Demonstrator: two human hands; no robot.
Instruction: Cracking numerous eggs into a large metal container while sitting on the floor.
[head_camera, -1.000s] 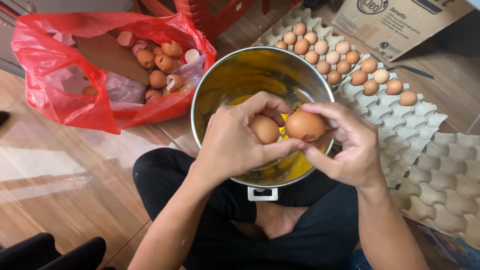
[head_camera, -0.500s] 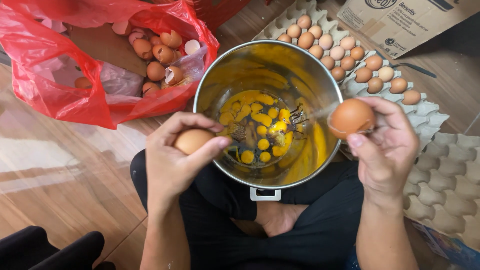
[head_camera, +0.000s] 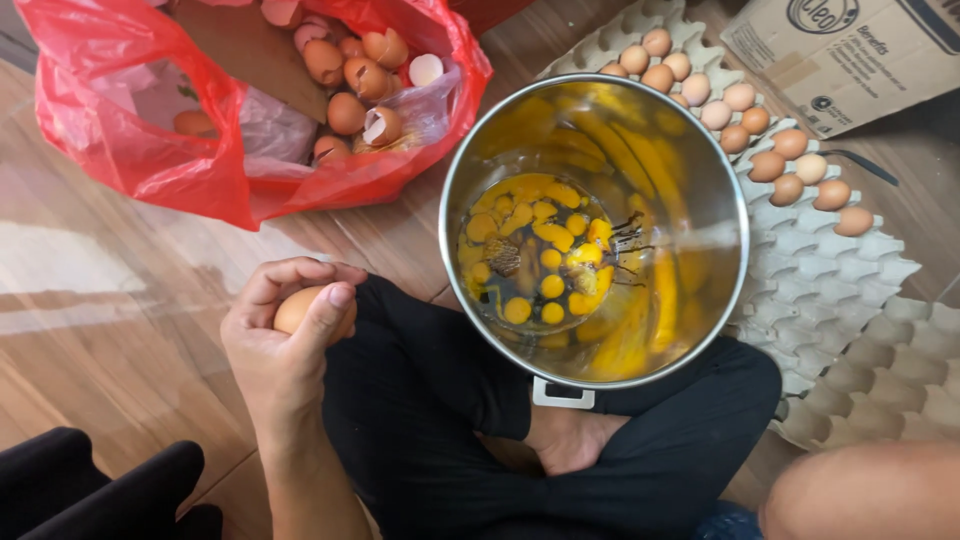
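Observation:
My left hand (head_camera: 285, 340) is closed around a brown egg (head_camera: 300, 308), low on the left over the wooden floor, beside my black-clad knee. It is apart from the steel pot (head_camera: 700, 150), which stands between my crossed legs. The pot holds several raw yolks (head_camera: 535, 255) in clear egg white. My right hand is out of view; only a bare stretch of arm (head_camera: 860, 490) shows at the bottom right corner.
A red plastic bag (head_camera: 150, 150) with several broken eggshells (head_camera: 365, 75) lies at the upper left. Grey egg trays (head_camera: 840, 290) at the right carry brown eggs (head_camera: 770, 165) along the far rows. A cardboard box (head_camera: 850, 50) sits at the top right.
The hands held two eggs together over the pot, then drew apart. My left hand has moved left and down off the pot with its egg; the right hand and its egg have left the view.

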